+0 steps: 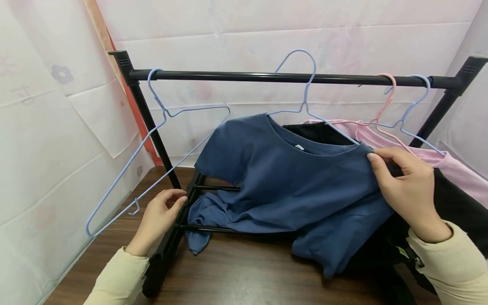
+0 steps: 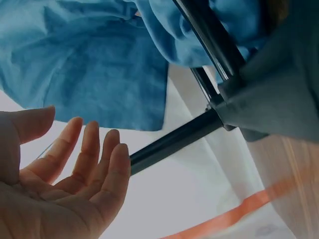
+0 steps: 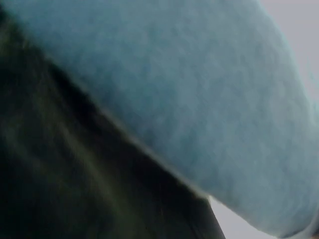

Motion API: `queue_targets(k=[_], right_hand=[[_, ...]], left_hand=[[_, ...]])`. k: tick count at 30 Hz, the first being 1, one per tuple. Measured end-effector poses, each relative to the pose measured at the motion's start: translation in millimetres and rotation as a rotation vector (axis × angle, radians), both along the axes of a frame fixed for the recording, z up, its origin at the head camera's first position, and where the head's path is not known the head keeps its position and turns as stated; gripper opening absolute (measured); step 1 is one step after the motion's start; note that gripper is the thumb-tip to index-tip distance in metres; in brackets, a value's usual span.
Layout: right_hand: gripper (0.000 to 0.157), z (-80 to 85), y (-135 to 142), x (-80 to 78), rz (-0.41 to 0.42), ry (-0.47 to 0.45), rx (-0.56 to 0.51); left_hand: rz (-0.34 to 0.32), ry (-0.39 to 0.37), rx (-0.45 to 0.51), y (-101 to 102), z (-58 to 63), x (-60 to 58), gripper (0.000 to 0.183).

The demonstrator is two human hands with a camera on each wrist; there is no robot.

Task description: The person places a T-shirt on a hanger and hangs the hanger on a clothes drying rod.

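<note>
A dark blue T-shirt [image 1: 282, 182] hangs from a light blue wire hanger [image 1: 306, 99], whose arms run into its neck opening. My right hand [image 1: 409, 186] pinches the shirt's shoulder near the collar, thumb in front. The right wrist view is mostly filled by blue cloth [image 3: 189, 99] over dark fabric, with the fingers hidden. My left hand [image 1: 162, 216] is by the lower left side of the rack, below an empty blue hanger [image 1: 127, 165]. In the left wrist view its loosely bent fingers [image 2: 114, 174] hold nothing, just below the blue cloth [image 2: 99, 74].
A black rack rail [image 1: 228, 76] crosses the view, carrying the hangers. At right, a pink hanger [image 1: 385, 101] and another blue hanger [image 1: 413, 101] hang close together with pink [image 1: 457, 169] and black garments. Below lies a brown wooden tabletop [image 1: 244, 271]; pale cloth [image 1: 267, 25] hangs behind.
</note>
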State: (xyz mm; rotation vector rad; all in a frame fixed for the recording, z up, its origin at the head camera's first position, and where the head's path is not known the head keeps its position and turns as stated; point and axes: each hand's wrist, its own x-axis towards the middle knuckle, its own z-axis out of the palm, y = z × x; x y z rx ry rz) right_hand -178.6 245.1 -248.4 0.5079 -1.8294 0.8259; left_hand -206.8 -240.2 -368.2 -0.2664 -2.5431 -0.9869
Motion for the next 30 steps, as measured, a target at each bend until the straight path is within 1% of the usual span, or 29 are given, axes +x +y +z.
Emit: queue_targets(k=[3, 5, 7, 9, 12, 16, 18, 21, 24, 27, 30], right_hand=[[0.008, 2.6, 4, 2.7, -0.002, 0.001, -0.009], [0.011, 4.2, 7, 4.5, -0.003, 0.003, -0.014], [0.014, 5.7, 11, 6.3, -0.017, 0.008, -0.014], [0.014, 6.7, 15, 8.5, -0.039, 0.012, -0.016], [0.012, 8.0, 22, 12.8, -0.075, 0.006, -0.015], [0.017, 10.6, 32, 19.8, -0.115, -0.015, -0.003], [0.020, 12.1, 37, 23.1, -0.139, -0.028, 0.022], [0.022, 12.8, 43, 26.6, -0.166, -0.035, 0.042], [0.023, 12.0, 48, 29.1, -0.207, -0.048, 0.025], [0.025, 11.6, 53, 32.4, -0.238, -0.070, 0.004], [0.024, 11.2, 59, 34.0, -0.235, -0.069, -0.015]], left_hand=[[0.022, -0.005, -0.011, -7, 0.1, 1.1, 0.030], [0.038, -0.012, -0.011, -11, 1.2, 0.8, 0.031], [0.052, -0.035, -0.011, -15, 2.2, -0.3, 0.034], [0.064, -0.059, 0.005, -19, 3.9, -2.9, 0.036], [0.105, -0.107, -0.001, -24, 6.4, -7.4, 0.039], [0.145, -0.126, -0.022, -28, 9.1, -15.2, 0.039], [0.146, -0.125, -0.011, -29, 9.3, -19.4, 0.037], [0.143, -0.110, 0.036, -29, 8.7, -25.9, 0.038], [0.135, -0.113, 0.064, -28, 8.7, -31.6, 0.043], [0.132, -0.146, 0.061, -28, 9.9, -35.4, 0.052], [0.127, -0.178, 0.066, -28, 10.9, -39.0, 0.059]])
